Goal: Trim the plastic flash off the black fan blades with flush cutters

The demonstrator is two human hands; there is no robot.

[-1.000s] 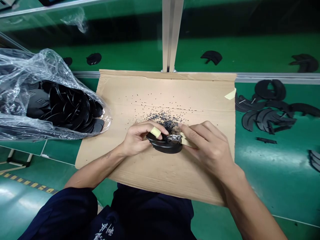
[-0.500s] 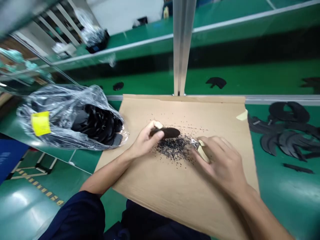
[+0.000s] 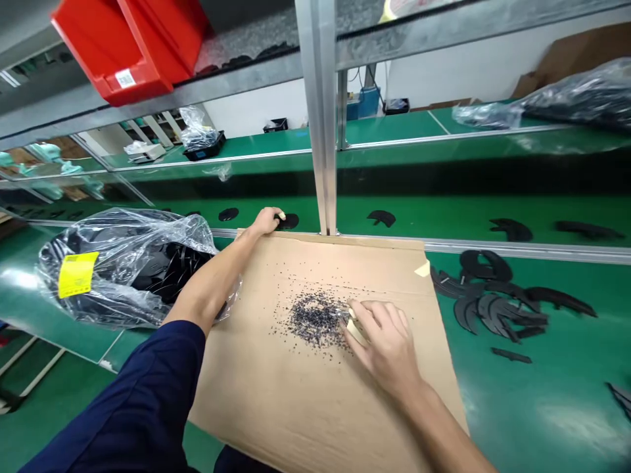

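Observation:
My left hand (image 3: 266, 221) is stretched out past the far edge of the cardboard sheet (image 3: 315, 387), its fingers closed on a black plastic part (image 3: 288, 221) at the green conveyor belt (image 3: 434, 217). My right hand (image 3: 383, 341) rests on the cardboard beside a pile of black shavings (image 3: 315, 318). Its fingers are curled around a small cutter with pale handles (image 3: 353, 325), mostly hidden under the hand.
A clear bag of black parts (image 3: 128, 269) with a yellow label lies left of the cardboard. Several trimmed black parts (image 3: 493, 302) lie to the right, more on the belt. An aluminium post (image 3: 320, 118) rises behind the cardboard; red bins (image 3: 128, 46) sit on the shelf above.
My left hand carried the black part from above the shavings forward to the belt. My right hand drew back slightly with the cutter. The head has tilted up.

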